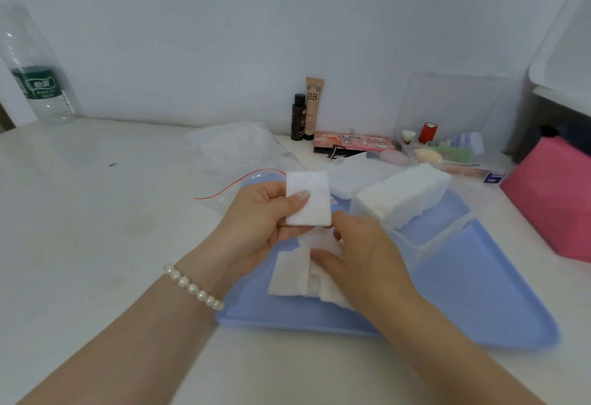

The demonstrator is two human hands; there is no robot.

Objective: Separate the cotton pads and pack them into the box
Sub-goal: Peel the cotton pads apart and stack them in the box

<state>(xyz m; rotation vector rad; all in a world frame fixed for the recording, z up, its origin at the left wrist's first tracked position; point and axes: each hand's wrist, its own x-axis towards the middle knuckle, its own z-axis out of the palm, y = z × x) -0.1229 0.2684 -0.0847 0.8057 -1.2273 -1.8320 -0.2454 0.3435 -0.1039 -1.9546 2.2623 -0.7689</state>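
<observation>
Packing looks well underway: a thick block of cotton pads already stands in the clear box on the blue tray. The left hand pinches a small stack in its grip; the right hand holds joined pads still to separate.

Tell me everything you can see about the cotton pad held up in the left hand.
The cotton pad is a white, soft-looking rectangle with a fuzzy surface, standing nearly upright on its short edge. The left hand pinches it, thumb across the front and fingers behind. The right hand meets its lower right corner while gripping further pads below. It hangs above the blue tray, in front of the clear box holding a block of pads.
</observation>
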